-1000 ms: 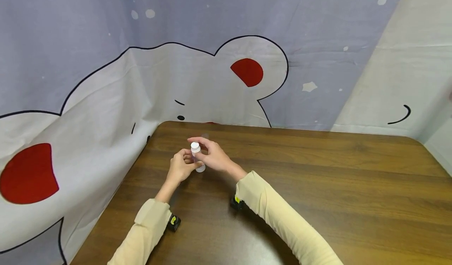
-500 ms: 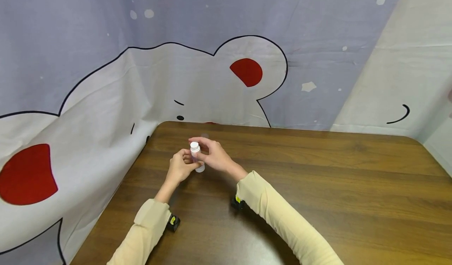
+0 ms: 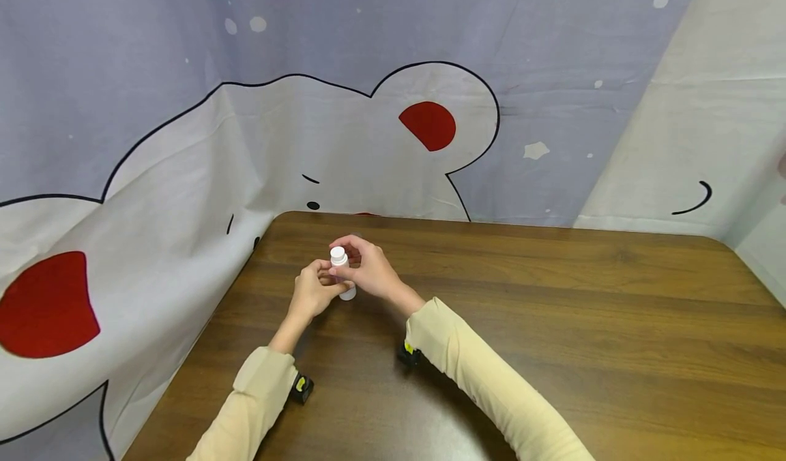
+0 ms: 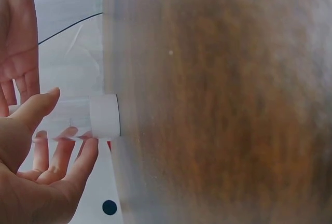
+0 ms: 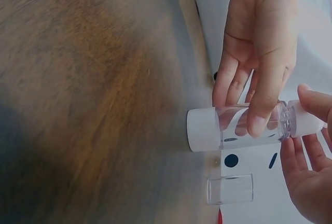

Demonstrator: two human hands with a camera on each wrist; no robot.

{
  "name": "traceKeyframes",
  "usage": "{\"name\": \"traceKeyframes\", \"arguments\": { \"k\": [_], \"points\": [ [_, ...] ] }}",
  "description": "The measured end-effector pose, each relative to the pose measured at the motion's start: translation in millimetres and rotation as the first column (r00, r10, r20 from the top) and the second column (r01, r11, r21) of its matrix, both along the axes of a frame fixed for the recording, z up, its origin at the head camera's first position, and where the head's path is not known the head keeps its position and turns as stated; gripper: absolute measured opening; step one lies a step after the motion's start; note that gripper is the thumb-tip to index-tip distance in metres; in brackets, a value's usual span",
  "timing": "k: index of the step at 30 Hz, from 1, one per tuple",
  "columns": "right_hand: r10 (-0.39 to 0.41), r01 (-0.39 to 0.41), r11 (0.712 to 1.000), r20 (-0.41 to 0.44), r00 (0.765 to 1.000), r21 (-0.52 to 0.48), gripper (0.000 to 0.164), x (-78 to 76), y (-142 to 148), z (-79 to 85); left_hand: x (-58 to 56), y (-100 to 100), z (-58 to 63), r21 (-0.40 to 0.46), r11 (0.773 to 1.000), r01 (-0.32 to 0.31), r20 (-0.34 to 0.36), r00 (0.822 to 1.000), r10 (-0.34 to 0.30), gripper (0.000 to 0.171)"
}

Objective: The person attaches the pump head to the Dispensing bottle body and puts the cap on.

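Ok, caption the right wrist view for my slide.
Left hand gripping a clear bottle, right hand at its white cap, a clear container nearby.

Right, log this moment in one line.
left hand: grips clear bottle | right hand: holds white cap | bottle: upright | clear cylinder: apart

In the right wrist view, the left hand (image 5: 263,58) is partly covering the bottle (image 5: 228,130), while the right hand (image 5: 313,182) is running off the edge (the right one).
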State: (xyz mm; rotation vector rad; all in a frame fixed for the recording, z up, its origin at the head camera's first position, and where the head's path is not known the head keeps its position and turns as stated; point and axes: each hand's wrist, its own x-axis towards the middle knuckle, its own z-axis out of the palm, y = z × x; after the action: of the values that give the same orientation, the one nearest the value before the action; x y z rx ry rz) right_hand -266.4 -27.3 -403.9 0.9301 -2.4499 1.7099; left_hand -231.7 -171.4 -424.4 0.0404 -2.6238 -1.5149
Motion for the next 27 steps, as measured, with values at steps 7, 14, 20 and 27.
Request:
{"name": "traceKeyframes", "arguments": {
  "k": [7,14,20,27],
  "points": [
    [-0.041,0.041,0.999,0.004,0.999,0.004,0.040,-0.6,-3.2,-0.8,-0.3,0.1,-0.3,0.013,1.000,0.003,0.004,1.000,-0.003,0.044],
    [-0.055,0.055,0.998,0.032,0.998,0.000,0.040,-1.6,-4.8,1.6,-0.6,-1.9,-0.8,0.011,1.000,0.005,0.012,1.000,-0.005,0.044],
    [0.055,-0.052,0.998,0.069,0.996,-0.047,0.047,-3.1,-0.1,7.1,0.7,-3.1,0.0,0.002,1.000,0.011,0.036,0.999,-0.011,0.046],
    [0.212,-0.210,0.974,0.026,0.977,-0.084,0.040,-3.0,4.5,12.1,1.0,-2.1,0.7,-0.014,1.000,-0.001,0.035,0.999,0.001,0.047]
  ]
}}
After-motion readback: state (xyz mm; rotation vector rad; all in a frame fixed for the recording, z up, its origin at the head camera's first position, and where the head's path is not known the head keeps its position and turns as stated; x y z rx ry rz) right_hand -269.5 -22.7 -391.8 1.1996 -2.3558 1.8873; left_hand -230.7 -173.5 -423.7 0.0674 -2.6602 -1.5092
